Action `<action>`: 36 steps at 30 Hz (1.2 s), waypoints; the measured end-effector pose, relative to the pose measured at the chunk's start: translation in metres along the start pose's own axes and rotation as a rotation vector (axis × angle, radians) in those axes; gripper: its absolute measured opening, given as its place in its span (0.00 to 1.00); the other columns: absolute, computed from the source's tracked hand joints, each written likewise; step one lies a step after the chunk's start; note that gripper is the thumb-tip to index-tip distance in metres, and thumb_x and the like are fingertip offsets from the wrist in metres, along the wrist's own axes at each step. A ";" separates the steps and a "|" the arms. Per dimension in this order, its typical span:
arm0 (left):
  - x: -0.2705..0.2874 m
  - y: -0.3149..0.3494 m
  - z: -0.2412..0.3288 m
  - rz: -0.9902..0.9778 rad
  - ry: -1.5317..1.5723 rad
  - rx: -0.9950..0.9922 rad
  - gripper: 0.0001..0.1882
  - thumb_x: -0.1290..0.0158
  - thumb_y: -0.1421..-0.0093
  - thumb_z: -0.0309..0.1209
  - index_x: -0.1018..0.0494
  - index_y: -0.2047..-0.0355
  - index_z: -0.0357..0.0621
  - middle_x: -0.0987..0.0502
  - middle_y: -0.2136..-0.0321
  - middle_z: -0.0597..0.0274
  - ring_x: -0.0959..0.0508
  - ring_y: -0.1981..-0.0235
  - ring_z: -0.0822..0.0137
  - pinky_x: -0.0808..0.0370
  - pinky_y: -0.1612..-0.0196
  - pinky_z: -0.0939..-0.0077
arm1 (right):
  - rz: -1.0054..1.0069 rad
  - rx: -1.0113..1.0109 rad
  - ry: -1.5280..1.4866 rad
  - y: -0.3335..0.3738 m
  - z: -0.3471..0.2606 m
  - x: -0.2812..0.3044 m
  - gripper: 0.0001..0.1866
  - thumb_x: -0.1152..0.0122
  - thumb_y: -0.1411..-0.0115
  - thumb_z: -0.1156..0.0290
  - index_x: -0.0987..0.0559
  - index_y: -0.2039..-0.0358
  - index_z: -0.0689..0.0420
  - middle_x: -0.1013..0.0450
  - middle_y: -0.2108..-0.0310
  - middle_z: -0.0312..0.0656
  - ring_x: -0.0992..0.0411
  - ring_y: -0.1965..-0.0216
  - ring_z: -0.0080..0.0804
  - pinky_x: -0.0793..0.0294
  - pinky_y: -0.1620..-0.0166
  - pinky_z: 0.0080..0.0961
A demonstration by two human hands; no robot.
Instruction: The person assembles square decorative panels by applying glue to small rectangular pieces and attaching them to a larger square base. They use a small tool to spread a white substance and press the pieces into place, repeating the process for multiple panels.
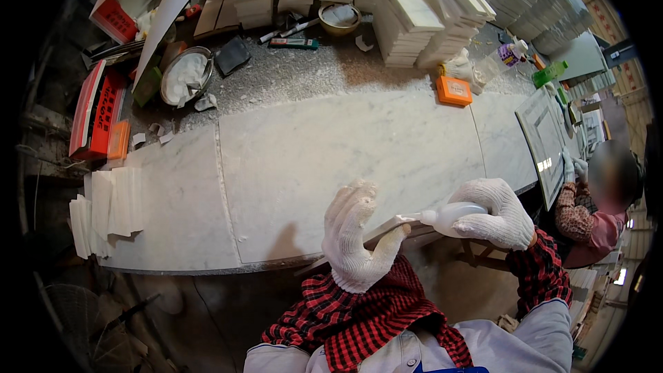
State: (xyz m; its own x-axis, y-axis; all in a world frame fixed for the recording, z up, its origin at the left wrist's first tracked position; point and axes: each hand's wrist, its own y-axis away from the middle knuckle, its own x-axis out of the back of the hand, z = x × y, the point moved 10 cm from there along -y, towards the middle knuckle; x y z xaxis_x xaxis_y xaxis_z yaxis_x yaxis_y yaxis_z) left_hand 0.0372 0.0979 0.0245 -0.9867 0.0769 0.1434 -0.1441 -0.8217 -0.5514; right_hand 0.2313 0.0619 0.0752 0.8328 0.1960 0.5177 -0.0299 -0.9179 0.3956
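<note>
My left hand (358, 242), in a white knit glove, has its fingers raised and its thumb apart, with a thin pale strip (384, 228), apparently stone, between them. The strip lies near the front edge of the marble slabs, and my palm hides part of it. My right hand (498, 214), gloved too, is closed round a white squeeze bottle (456, 217). The bottle is tipped sideways, and its narrow nozzle points left at the strip, close to my left thumb. I cannot make out whether anything is coming from the nozzle.
Pale marble slabs (345, 145) cover the bench. Tile stacks (407, 24) and a small bowl (340, 19) stand at the back. Left are a powder-filled metal bowl (185, 77), a red box (98, 112) and stone strips (114, 200). An orange box (454, 90) sits right; a co-worker (587, 214) is beyond.
</note>
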 end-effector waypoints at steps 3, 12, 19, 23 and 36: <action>0.001 0.001 0.001 0.008 -0.004 -0.014 0.36 0.29 0.55 0.31 0.34 0.47 0.40 0.24 0.51 0.48 0.25 0.48 0.46 0.29 0.43 0.52 | -0.008 -0.010 0.033 0.001 -0.001 0.000 0.21 0.31 0.48 0.56 0.18 0.65 0.63 0.23 0.72 0.48 0.24 0.69 0.38 0.27 0.62 0.29; 0.000 0.001 0.000 0.000 0.007 -0.001 0.37 0.29 0.55 0.30 0.34 0.46 0.40 0.24 0.50 0.47 0.26 0.47 0.45 0.29 0.42 0.51 | 0.012 0.056 0.087 0.000 -0.006 -0.002 0.21 0.32 0.48 0.56 0.19 0.65 0.64 0.23 0.72 0.49 0.24 0.69 0.40 0.27 0.62 0.30; 0.000 0.000 0.000 -0.010 -0.007 0.007 0.38 0.29 0.56 0.29 0.34 0.46 0.40 0.24 0.49 0.48 0.26 0.46 0.45 0.30 0.42 0.51 | 0.018 -0.006 0.009 0.001 -0.005 0.000 0.22 0.32 0.47 0.57 0.19 0.64 0.65 0.23 0.70 0.49 0.24 0.67 0.37 0.27 0.60 0.28; 0.000 0.001 -0.002 0.002 -0.002 0.024 0.38 0.29 0.56 0.28 0.34 0.46 0.40 0.24 0.49 0.48 0.26 0.46 0.45 0.30 0.42 0.51 | 0.107 -0.061 -0.202 0.002 0.007 0.009 0.24 0.34 0.46 0.57 0.21 0.60 0.67 0.23 0.68 0.44 0.26 0.64 0.31 0.28 0.58 0.26; -0.007 -0.009 -0.011 -0.041 -0.056 0.089 0.36 0.32 0.53 0.28 0.35 0.44 0.39 0.24 0.48 0.48 0.26 0.46 0.47 0.29 0.43 0.56 | 0.287 0.085 -0.203 -0.178 0.070 0.004 0.27 0.35 0.44 0.60 0.26 0.47 0.62 0.24 0.55 0.45 0.27 0.55 0.30 0.28 0.51 0.26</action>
State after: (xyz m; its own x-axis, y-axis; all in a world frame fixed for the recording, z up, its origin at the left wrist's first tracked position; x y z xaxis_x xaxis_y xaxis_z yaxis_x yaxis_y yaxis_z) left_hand 0.0443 0.1116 0.0193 -0.9739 0.0822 0.2116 -0.1750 -0.8658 -0.4688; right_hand 0.2785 0.2021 -0.0465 0.8904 -0.1383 0.4336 -0.2390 -0.9529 0.1869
